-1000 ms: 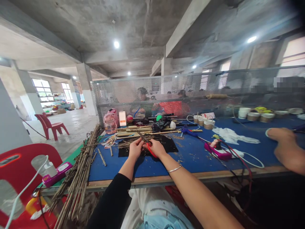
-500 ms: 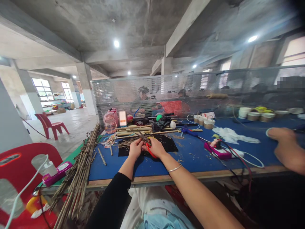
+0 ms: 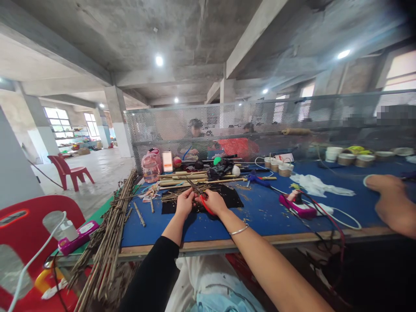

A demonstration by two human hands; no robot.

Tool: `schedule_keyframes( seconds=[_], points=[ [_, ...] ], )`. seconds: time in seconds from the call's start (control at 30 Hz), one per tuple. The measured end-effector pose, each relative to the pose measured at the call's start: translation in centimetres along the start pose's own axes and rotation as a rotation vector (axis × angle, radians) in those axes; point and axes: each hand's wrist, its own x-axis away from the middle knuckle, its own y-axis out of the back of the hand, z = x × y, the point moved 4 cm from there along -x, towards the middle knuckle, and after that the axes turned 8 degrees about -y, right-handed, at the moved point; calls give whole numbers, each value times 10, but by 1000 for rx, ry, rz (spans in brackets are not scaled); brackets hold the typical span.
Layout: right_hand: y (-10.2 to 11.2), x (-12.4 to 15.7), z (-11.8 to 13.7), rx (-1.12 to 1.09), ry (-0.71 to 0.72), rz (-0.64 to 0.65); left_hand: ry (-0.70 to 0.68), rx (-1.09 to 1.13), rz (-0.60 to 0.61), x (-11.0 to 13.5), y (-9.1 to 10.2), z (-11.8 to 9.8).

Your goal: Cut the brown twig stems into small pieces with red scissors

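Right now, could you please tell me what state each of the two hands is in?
Left hand: closed, pinching thin twigs.
Right hand: closed around the red-handled scissors.

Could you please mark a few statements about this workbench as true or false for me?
1. The right hand holds red-handled scissors. True.
2. The left hand lies flat on a white cloth. False: it pinches a twig over the black mat.
3. A bundle of sticks lies at the left end of the table. True.
4. The jug by the mesh screen is green. False: the jug is pink.
5. A co-worker's hand is over the table at the right. True.
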Motion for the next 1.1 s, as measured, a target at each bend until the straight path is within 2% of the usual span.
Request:
schedule_keyframes(
  seconds=[0.3,0.4,0.6,0.87,1.1],
  points=[
    [-1,4,5,-11,64,-25,25,34,7,-1,-1,2],
    [-1,4,5,-3,42,-13,29,16,13,-1,-1,4],
    [-1,3,4,-14,9,-29,6,-98,-77,1,3,-1],
    [-4,2,5,-26,70,-63,25,-78,67,2,-4,3],
    [-8,-1,4,58,84,-64,13,-33,3,-3,2,14]
  ],
)
